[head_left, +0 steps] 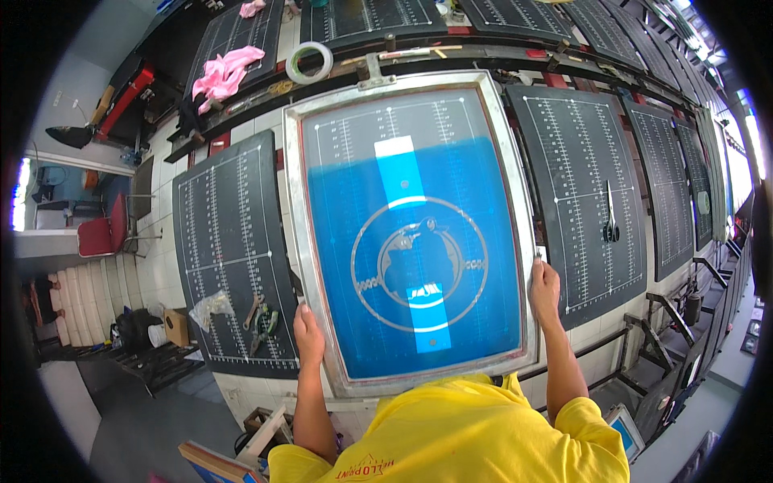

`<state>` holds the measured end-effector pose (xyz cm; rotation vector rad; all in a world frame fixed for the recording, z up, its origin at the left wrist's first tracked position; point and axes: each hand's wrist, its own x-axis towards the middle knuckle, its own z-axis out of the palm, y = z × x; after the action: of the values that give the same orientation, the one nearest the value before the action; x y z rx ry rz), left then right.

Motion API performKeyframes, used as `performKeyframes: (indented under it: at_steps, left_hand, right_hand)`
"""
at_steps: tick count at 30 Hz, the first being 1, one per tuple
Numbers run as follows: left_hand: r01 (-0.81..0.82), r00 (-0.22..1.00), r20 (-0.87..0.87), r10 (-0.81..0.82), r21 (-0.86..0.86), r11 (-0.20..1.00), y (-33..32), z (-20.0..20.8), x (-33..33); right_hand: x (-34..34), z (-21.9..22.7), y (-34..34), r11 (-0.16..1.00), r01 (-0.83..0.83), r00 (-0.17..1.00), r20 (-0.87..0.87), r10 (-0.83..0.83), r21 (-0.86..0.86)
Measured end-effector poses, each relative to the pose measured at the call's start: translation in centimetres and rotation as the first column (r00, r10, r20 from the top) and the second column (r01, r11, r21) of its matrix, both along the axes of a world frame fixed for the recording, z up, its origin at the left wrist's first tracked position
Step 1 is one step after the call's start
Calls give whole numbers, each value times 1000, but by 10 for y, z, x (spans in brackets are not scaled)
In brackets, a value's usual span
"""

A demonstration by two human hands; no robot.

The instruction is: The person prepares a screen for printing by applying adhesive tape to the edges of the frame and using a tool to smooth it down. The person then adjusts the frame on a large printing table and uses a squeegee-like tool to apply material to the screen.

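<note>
A silk-screen printing frame (518, 193) with metal sides lies over a black gridded board in front of me. Blue coating (342, 326) covers most of its mesh, with a round design of rings and figures showing lighter. A white strip (403, 181) shows through the mesh, broken by the design. My left hand (309, 334) is closed on the frame's left side near the bottom corner. Slightly higher on the opposite side, my right hand (545, 291) grips the frame, fingers curled round its edge and partly hidden. At the far end, a metal clamp (374, 72) meets the frame.
The left board (229, 201) carries pliers (264, 326) and a clear plastic bag (211, 312). Scissors (610, 217) lie on the right board (564, 241). Beyond the frame, a tape roll (309, 63) and pink cloth (225, 74) rest by the rail. A red chair (105, 229) stands far left.
</note>
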<state>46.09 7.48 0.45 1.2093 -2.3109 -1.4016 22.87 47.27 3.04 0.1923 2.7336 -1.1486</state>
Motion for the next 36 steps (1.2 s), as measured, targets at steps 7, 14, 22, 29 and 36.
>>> performKeyframes:
  at_steps: [7,14,22,29,36]
  left_hand:
    - [-68,998,-15,68,-67,995,3,1,0]
    - [-12,1000,29,12,14,1000,1,14,-5]
    - [-26,999,28,27,-30,999,1,8,-1]
    - [12,1000,-23,-11,49,999,-3,4,1]
    - [-20,1000,10,19,61,998,1,7,2]
  right_hand:
    - [-1,-1,-2,999,17,1000,13,-16,-47]
    - [0,-6,-2,1000,4,999,-41,-3,14]
    - [2,-12,1,1000,7,999,-45,-6,23]
    - [2,-7,-4,1000,18,1000,-17,-18,0]
    - [-3,-9,0,997,4,1000,-30,-2,72]
